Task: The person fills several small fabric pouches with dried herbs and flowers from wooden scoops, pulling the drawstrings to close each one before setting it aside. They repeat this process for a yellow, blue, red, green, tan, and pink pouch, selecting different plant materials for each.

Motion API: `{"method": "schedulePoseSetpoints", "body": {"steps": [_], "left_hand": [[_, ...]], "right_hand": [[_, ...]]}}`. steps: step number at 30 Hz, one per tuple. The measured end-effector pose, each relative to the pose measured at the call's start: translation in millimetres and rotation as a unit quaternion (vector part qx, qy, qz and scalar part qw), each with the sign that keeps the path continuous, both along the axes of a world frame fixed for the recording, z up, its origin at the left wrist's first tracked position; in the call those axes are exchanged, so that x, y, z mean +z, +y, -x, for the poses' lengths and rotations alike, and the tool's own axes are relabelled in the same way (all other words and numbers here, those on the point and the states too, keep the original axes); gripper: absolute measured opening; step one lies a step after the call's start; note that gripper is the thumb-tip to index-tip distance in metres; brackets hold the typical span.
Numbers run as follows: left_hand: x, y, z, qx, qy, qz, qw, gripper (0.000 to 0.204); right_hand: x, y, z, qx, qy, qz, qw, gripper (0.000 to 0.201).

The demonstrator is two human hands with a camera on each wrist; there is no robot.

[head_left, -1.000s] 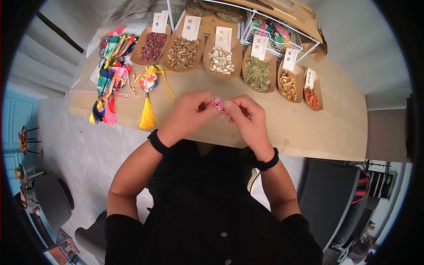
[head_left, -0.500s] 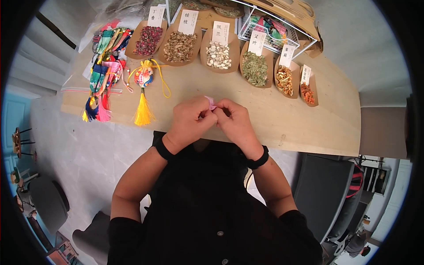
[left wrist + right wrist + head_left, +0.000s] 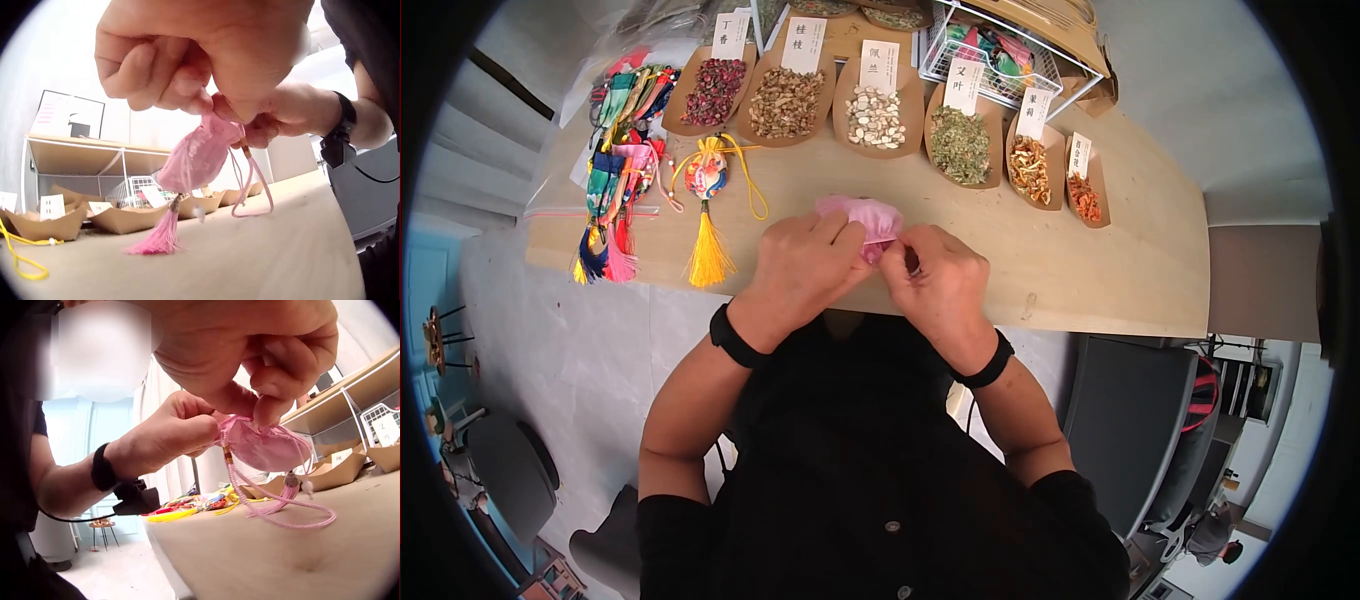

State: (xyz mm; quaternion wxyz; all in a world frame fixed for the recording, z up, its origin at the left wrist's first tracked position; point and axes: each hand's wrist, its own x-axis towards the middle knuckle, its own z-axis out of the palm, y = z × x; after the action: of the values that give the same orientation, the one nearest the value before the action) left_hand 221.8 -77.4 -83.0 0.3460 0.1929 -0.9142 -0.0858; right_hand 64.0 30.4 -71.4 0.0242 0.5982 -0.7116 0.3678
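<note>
A pink drawstring pouch point(image 3: 866, 217) hangs between both hands above the table's near edge. In the left wrist view the pouch point(image 3: 199, 156) tilts downward, its pink tassel point(image 3: 159, 234) below and a looped pink cord point(image 3: 259, 187) to the side. My left hand point(image 3: 803, 258) pinches the gathered mouth from one side. Opposite it, my right hand point(image 3: 940, 283) pinches the same mouth with thumb and forefinger, as the right wrist view shows of the right hand point(image 3: 262, 362). Curled fingers hide part of the pouch opening.
Brown paper trays point(image 3: 907, 120) of dried herbs with label cards line the back. A yellow-tasselled sachet point(image 3: 705, 178) and a heap of colourful pouches point(image 3: 625, 165) lie at the left. A white wire basket point(image 3: 1040, 88) stands behind the trays.
Earlier the hands were close together with only a little pink showing. Now the pouch body shows beyond the left fingers, and the hands are slightly farther apart.
</note>
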Motion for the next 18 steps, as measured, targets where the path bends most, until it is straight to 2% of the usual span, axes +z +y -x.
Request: {"method": "schedulePoseSetpoints", "body": {"steps": [2,5,8,9,12,14,18], "left_hand": [[0,-2,1,-0.003,0.003,-0.039,0.999,0.019],[1,0,0,-0.004,0.022,-0.159,0.987,0.018],[1,6,3,-0.001,0.054,-0.264,0.963,0.016],[1,8,4,0.002,0.066,-0.292,0.954,0.015],[-8,17,10,-0.021,0.103,-0.275,0.956,0.012],[-10,15,10,0.003,0.092,-0.195,0.977,0.011],[-6,0,-2,0.059,0.030,-0.072,0.995,0.016]], "right_hand": [[-5,-1,7,-0.010,0.026,0.011,1.000,0.007],[-7,-2,9,-0.014,-0.145,-0.021,0.989,0.011],[2,-4,10,-0.003,-0.342,-0.104,0.934,0.015],[1,-4,10,-0.002,-0.342,-0.117,0.932,0.017],[-14,-5,8,-0.005,-0.339,-0.136,0.931,0.023],[-24,-8,10,-0.012,-0.334,-0.121,0.935,0.024],[-8,-4,3,-0.055,-0.206,-0.105,0.971,0.022]]}}
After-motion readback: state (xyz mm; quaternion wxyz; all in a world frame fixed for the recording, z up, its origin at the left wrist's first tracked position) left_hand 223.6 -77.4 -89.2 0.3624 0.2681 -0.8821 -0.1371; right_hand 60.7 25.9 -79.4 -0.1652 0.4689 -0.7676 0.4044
